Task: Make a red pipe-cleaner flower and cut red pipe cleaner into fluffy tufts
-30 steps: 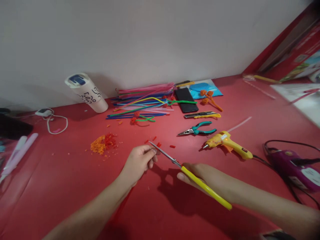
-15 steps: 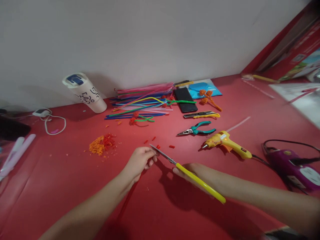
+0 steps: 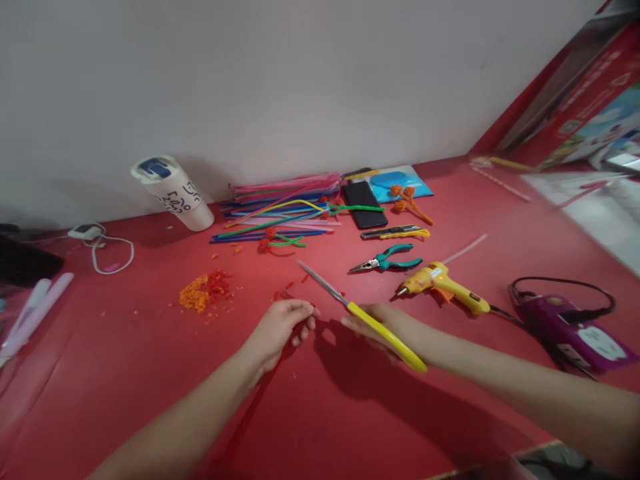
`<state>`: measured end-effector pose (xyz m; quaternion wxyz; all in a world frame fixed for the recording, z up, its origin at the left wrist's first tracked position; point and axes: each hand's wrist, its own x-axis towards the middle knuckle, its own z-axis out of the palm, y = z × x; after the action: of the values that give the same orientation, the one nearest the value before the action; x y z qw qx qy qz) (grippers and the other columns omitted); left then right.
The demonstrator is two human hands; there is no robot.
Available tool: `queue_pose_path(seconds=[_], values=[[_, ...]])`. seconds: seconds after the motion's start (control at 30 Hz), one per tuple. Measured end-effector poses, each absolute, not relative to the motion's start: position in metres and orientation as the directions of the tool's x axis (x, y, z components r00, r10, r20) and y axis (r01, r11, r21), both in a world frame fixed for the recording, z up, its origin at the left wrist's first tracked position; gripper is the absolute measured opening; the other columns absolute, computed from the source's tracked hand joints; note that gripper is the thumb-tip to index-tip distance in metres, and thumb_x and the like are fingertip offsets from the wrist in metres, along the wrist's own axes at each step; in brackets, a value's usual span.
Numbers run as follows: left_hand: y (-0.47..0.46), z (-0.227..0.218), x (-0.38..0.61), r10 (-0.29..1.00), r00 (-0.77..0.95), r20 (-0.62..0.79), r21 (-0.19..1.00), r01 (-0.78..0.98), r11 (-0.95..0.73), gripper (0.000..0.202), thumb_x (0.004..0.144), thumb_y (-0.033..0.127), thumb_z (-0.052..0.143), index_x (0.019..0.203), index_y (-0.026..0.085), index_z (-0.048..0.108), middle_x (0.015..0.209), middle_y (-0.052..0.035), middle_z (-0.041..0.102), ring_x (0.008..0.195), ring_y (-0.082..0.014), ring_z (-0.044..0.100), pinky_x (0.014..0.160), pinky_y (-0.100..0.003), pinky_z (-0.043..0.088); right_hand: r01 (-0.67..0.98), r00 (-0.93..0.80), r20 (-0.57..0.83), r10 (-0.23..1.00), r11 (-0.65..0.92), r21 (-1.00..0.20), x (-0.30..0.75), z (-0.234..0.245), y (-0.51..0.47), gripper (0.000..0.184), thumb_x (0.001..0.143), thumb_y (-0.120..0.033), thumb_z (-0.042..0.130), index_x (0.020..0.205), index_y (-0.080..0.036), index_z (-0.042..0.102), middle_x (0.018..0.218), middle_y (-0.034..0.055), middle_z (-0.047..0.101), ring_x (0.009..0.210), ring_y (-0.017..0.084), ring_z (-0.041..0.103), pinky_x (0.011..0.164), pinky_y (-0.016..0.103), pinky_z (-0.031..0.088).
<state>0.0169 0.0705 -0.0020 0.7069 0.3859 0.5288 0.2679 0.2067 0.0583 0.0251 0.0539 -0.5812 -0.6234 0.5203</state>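
Pinched in the fingers of my left hand (image 3: 285, 327) is a red pipe cleaner (image 3: 255, 395), its long end trailing toward me over the red table. My right hand (image 3: 390, 327) grips a pair of scissors (image 3: 385, 333) with yellow handles; the blades point up and left, just beyond my left fingertips and apart from them. Short red cut pieces (image 3: 283, 295) lie behind my left hand. Left of them is a pile of orange and red fluff clippings (image 3: 203, 291).
Pliers (image 3: 385, 259), a yellow glue gun (image 3: 443, 287) and a utility knife (image 3: 395, 232) lie to the right. Behind are pipe cleaners (image 3: 280, 190), a phone (image 3: 365, 205) and an orange pipe-cleaner sprig (image 3: 410, 202). A tumbler (image 3: 175, 193) stands back left; a purple power strip (image 3: 575, 330) sits far right.
The scissors have moved away from the left fingertips, their blades swinging up and their handles rising. The left hand still holds the pipe cleaner. The view has shifted slightly.
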Motion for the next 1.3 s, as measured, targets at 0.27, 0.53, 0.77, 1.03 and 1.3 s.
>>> queue_pose_path(seconds=[0.27, 0.53, 0.77, 1.03, 1.3], values=[[0.048, 0.021, 0.025, 0.778, 0.389, -0.492, 0.87, 0.182, 0.459, 0.024, 0.076, 0.035, 0.05, 0.066, 0.014, 0.056, 0.054, 0.002, 0.053, 0.038, -0.0035, 0.033, 0.037, -0.018, 0.019, 0.568, -0.401, -0.375, 0.836, -0.095, -0.817, 0.187, 0.026, 0.062, 0.032, 0.082, -0.047, 0.039, 0.068, -0.018, 0.043, 0.048, -0.0067, 0.043, 0.037, 0.006, 0.041, 0.039, 0.017, 0.033], [0.043, 0.015, 0.029, 0.773, 0.334, -0.54, 0.841, 0.238, 0.485, 0.014, 0.072, 0.028, 0.049, 0.069, 0.015, 0.055, 0.055, 0.0016, 0.054, 0.042, -0.0066, 0.039, 0.043, -0.019, 0.027, 0.735, -0.434, -0.275, 0.858, 0.16, -0.659, 0.188, 0.017, 0.059, 0.011, 0.077, -0.028, 0.047, 0.074, -0.017, 0.047, 0.065, 0.0031, 0.057, 0.057, 0.014, 0.051, 0.052, 0.022, 0.03], [0.043, 0.013, 0.027, 0.767, 0.352, -0.536, 0.844, 0.26, 0.469, 0.01, 0.071, 0.022, 0.049, 0.065, 0.016, 0.053, 0.054, 0.003, 0.052, 0.042, -0.0072, 0.042, 0.042, -0.02, 0.029, 0.749, -0.538, -0.259, 0.802, 0.313, -0.585, 0.19, 0.018, 0.06, 0.013, 0.077, -0.028, 0.049, 0.081, -0.016, 0.052, 0.069, 0.0075, 0.061, 0.06, 0.017, 0.055, 0.053, 0.024, 0.028], [0.047, 0.016, 0.02, 0.744, 0.396, -0.537, 0.843, 0.277, 0.461, 0.024, 0.074, 0.034, 0.05, 0.064, 0.014, 0.057, 0.051, 0.0019, 0.053, 0.037, -0.0048, 0.037, 0.037, -0.018, 0.025, 0.763, -0.436, -0.271, 0.858, 0.193, -0.617, 0.197, 0.016, 0.07, 0.015, 0.08, -0.03, 0.044, 0.071, -0.018, 0.046, 0.061, -0.0012, 0.053, 0.052, 0.01, 0.046, 0.049, 0.021, 0.03], [0.062, 0.017, 0.008, 0.866, 0.191, -0.461, 0.887, 0.109, 0.448, 0.021, 0.072, 0.033, 0.053, 0.071, 0.013, 0.06, 0.055, 0.0028, 0.052, 0.039, -0.0044, 0.035, 0.036, -0.017, 0.021, 0.797, -0.427, -0.435, 0.793, 0.102, -0.596, 0.229, 0.03, 0.045, 0.044, 0.083, -0.06, 0.03, 0.074, -0.02, 0.047, 0.066, 0.002, 0.056, 0.058, 0.014, 0.05, 0.055, 0.026, 0.036]])
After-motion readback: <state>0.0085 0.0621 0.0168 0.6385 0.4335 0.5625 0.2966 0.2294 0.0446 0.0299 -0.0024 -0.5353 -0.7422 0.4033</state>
